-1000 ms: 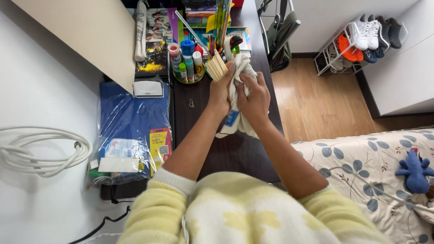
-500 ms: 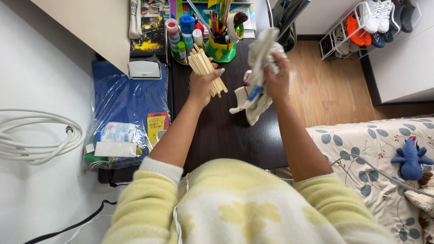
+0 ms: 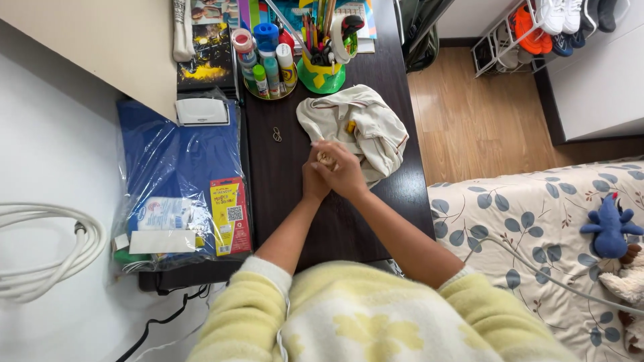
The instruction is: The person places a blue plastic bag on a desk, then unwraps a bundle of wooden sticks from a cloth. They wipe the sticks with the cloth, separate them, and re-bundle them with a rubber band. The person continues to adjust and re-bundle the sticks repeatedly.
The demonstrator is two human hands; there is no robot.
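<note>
Both hands were clasped together over the dark desk point(image 3: 335, 228), wrapped around a bundle of wooden sticks point(image 3: 327, 160) of which only the pale ends showed between the fingers. The left hand point(image 3: 314, 181) was curled shut low on the bundle, and the right hand point(image 3: 343, 171) was folded over it from the other side, fingers closed tight, so most of the sticks were hidden inside the grip. The bundle sat near the middle of the desk, just in front of a cream cloth point(image 3: 359, 127) that lay crumpled on the desktop; the right hand's knuckles overlapped the cloth's near edge, though I cannot tell whether they touched it.

Beyond the cloth stood a green pot point(image 3: 322, 75) crammed with pencils and brushes, and just left of it a round tray of small paint bottles point(image 3: 265, 67). A small metal clip point(image 3: 276, 135) lay alone on the dark wood, left of the cloth. Farther left, a blue plastic-wrapped pack point(image 3: 181, 167) covered the desk's side, with a white stapler-like box point(image 3: 201, 112) on its far end.

At the far left a coiled white hose point(image 3: 40, 251) rested on the white surface. To the right were wood flooring, a shoe rack point(image 3: 537, 30), and a leaf-patterned bedspread point(image 3: 537, 228) with a blue soft toy point(image 3: 610, 228).
</note>
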